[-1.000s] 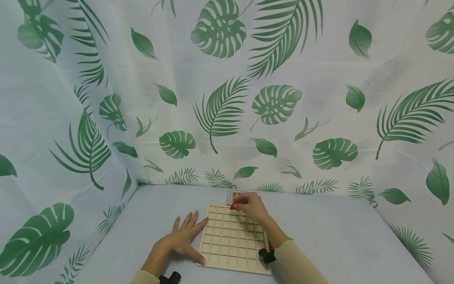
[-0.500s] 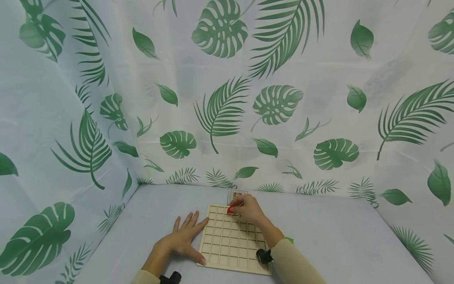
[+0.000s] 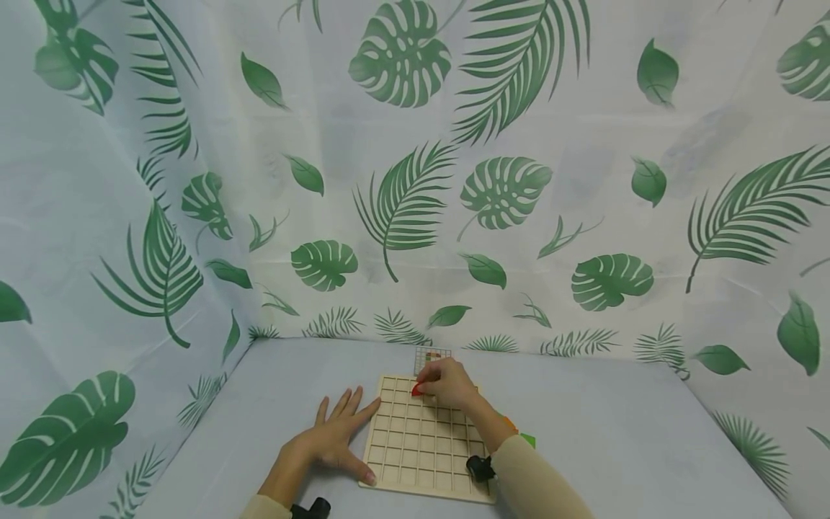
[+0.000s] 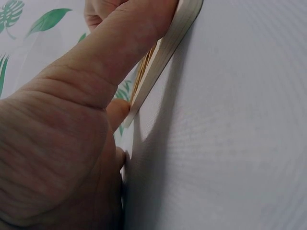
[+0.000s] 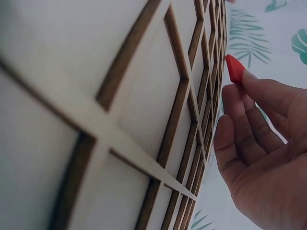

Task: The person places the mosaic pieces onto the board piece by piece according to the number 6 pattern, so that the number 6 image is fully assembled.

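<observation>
A pale wooden grid board (image 3: pixel 415 440) with square recesses lies on the table. My right hand (image 3: pixel 447 382) is over its far rows and pinches a small red block (image 3: pixel 416 390) between thumb and fingers. In the right wrist view that red block (image 5: pixel 235 70) has a slanted edge and stands close over the grid. My left hand (image 3: pixel 336 438) lies spread at the board's left side, its thumb on the near left corner and a fingertip at the left edge. The left wrist view shows the left thumb (image 4: pixel 105 57) along the board's wooden rim (image 4: pixel 165 50).
Behind the board is a small gridded card (image 3: pixel 424 355) with coloured squares, partly hidden by the right hand. Beyond the right forearm, a green piece (image 3: pixel 529 439) and an orange piece (image 3: pixel 511 424) show on the table. A leaf-print cloth (image 3: pixel 415 216) hangs behind the table.
My right hand has moved a little left and nearer over the board's far rows, with the red block in its pinch. The left hand stays in place. Green and orange pieces show beside the right forearm.
</observation>
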Tool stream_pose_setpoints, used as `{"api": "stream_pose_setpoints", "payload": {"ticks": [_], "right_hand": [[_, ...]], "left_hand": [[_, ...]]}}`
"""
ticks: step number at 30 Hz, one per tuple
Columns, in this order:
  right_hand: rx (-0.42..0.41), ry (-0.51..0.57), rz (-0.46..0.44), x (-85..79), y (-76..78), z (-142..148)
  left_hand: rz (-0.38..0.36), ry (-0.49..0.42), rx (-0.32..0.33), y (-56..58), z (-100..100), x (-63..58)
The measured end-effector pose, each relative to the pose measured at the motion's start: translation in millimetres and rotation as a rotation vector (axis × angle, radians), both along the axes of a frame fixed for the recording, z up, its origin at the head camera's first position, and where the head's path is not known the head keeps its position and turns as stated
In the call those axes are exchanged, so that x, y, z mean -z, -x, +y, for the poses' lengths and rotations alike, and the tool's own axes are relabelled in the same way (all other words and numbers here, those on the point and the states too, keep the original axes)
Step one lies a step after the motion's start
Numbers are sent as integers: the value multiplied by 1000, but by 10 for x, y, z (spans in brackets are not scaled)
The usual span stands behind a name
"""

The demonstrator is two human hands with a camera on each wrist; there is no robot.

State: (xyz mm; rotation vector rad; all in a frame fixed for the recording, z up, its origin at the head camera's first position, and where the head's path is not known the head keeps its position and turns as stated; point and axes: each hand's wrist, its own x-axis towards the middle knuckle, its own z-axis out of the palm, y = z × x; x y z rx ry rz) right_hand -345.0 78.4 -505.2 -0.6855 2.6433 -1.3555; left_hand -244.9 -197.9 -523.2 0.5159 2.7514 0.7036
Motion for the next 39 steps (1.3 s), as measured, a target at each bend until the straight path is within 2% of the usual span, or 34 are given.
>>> {"api": "stream_pose_setpoints", "payload": {"ticks": [14, 27, 34, 39], "right_hand": [[-82, -96, 95, -45, -43, -34], [-87, -146, 107, -39, -43, -33], [-79, -146, 69, -19, -42, -24], [-85, -172, 79, 11, -52, -21]], "left_hand": [[7, 3, 10, 13, -11, -31], [4, 0, 5, 6, 1, -35], [-5, -4, 2, -1, 8, -23], [-11, -5, 0, -2, 12, -6]]}}
